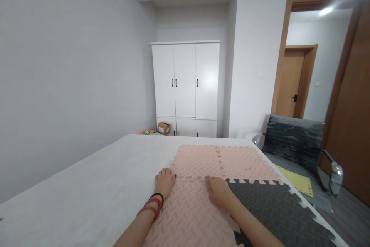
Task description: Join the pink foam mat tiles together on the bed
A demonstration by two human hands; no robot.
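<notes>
Pink foam, ridged in a herringbone, and both hands are flat on it: the left hand and right hand lie spread, palms down, pressing the near pink mat right at its toothed seam with the far pink mats. A dark grey mat is locked in on the right. All of it lies on a white bed. The risk, I'd say: uneven pressure pops the teeth loose, or the soft surface lets the seam buckle. No readable writing anywhere.
</notes>
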